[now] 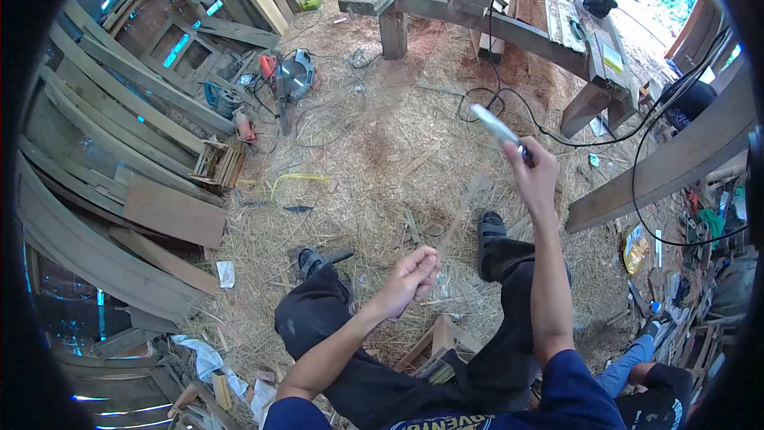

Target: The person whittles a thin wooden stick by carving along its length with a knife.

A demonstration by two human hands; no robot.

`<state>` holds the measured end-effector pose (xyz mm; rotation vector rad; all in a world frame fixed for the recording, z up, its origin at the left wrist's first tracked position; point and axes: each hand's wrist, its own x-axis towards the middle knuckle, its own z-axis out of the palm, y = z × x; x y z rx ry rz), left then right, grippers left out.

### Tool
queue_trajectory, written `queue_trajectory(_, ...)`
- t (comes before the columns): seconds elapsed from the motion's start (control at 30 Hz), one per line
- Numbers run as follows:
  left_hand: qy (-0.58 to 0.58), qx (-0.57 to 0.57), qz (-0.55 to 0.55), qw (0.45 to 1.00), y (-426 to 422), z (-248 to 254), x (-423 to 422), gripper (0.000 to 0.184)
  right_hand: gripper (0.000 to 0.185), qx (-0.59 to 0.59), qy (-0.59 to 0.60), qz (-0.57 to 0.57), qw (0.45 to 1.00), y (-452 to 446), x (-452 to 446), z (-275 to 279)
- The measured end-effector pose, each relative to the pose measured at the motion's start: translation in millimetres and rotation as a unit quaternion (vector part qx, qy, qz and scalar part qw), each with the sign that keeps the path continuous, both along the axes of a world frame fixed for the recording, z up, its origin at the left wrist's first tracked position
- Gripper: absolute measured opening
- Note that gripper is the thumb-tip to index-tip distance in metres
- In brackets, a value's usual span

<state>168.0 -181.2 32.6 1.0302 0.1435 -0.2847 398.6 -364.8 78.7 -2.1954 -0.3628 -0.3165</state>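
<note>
The straw-littered floor (pixel 366 207) spreads below the wooden bench (pixel 541 46). My left hand (pixel 410 280) is closed, its contents unclear; my right hand (pixel 535 171) grips a pale, slim object (pixel 493 123), raised in front of me. What's done or left, I can't tell
</note>
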Motion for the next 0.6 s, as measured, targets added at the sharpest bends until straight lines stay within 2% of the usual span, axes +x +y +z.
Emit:
queue_trajectory(0.1,0.061,0.025,0.142,0.988,19.6,-5.6,9.7,0.022,0.034,-0.044,-0.033,0.023,0.998,5.6,-19.5,-3.5)
queue_trajectory(0.13,0.047,-0.025,0.172,0.984,31.3,-9.7,11.2,0.027,0.035,-0.049,-0.031,0.037,0.998,10.8,-23.2,-10.3)
queue_trajectory(0.23,-0.001,-0.032,0.185,0.982,43.4,-6.0,18.0,0.029,0.04,-0.035,-0.017,0.1,0.994,32.3,-38.0,-6.5)
queue_trajectory(0.3,0.016,0.017,0.201,0.979,38.2,5.9,22.7,0.03,0.04,-0.022,0.007,0.156,0.987,43.1,-49.7,-5.0)
queue_trajectory(0.43,-0.002,0.075,0.216,0.973,26.7,8.7,35.0,0.029,0.037,0.014,-0.049,0.293,0.955,61.3,-69.2,-13.2)
queue_trajectory(0.5,-0.011,0.119,0.207,0.971,20.0,-0.1,40.8,0.028,0.038,-0.005,-0.058,0.318,0.946,66.6,-72.5,-19.2)
queue_trajectory(0.53,0.007,0.084,0.216,0.973,16.4,0.4,40.9,0.026,0.038,-0.014,-0.062,0.331,0.941,67.4,-73.4,-21.3)
queue_trajectory(0.6,-0.015,0.093,0.209,0.973,15.5,-6.7,42.1,0.024,0.039,-0.021,-0.061,0.333,0.941,66.1,-71.6,-21.4)
